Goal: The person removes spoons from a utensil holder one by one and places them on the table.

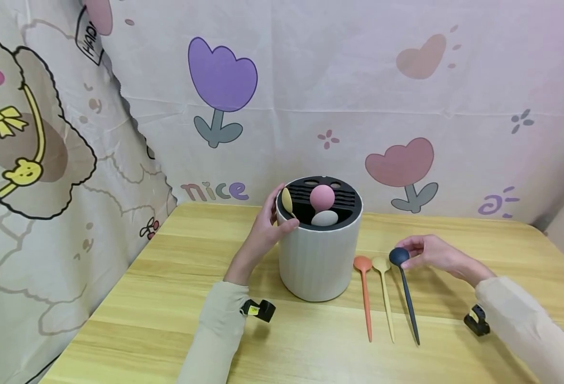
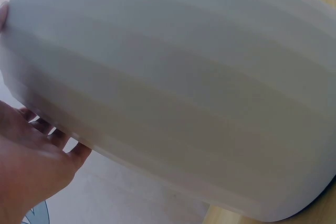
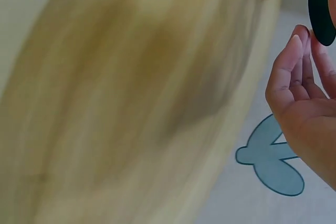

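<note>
While our left hand point(image 1: 264, 226) is gripping the holder point(image 1: 317, 264), our right hand point(image 1: 428, 254) is pinching the head of the navy spoon point(image 1: 399, 257), right of the yellow spoon point(image 1: 381, 264) on the counter point(image 1: 133, 304). We're wanting a firm pinch, steady holder. Left wrist view is showing fingertips point(image 2: 80, 152) against the holder's wall; head view is partly hiding them.

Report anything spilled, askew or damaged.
Nothing stands out: the white holder stands upright, the orange spoon and cream spoon lie side by side, and the right hand holds the dark blue spoon. No spill or damage shows.
</note>
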`<state>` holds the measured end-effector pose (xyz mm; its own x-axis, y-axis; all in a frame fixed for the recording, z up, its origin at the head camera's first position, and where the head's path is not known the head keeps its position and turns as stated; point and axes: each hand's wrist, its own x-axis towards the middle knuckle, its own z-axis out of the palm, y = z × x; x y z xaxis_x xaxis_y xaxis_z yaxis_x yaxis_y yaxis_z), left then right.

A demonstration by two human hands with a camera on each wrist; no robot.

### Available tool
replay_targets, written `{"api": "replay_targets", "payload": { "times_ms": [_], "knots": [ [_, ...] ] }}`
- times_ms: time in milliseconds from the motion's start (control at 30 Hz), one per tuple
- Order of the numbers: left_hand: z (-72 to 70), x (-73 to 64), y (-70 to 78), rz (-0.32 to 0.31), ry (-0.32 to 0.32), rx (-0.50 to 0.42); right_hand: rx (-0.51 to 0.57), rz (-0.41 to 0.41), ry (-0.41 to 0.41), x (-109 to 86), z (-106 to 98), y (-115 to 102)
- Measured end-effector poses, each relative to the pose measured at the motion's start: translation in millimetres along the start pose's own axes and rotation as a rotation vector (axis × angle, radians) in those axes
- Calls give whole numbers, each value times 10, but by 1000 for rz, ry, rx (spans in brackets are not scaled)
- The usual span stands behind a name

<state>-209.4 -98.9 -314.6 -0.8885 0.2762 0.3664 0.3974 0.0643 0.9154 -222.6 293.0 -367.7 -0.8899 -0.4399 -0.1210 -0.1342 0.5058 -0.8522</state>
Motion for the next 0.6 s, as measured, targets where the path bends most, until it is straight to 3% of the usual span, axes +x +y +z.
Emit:
{"api": "replay_targets", "payload": {
  "times_ms": [367,600],
  "knots": [
    [-11,-12,-22,-9,5,-1,-13,24,-58,1,35,120],
    [-7,1,-20,-7,4,4,-17,35,-42,-10,55,154]
  ]
}}
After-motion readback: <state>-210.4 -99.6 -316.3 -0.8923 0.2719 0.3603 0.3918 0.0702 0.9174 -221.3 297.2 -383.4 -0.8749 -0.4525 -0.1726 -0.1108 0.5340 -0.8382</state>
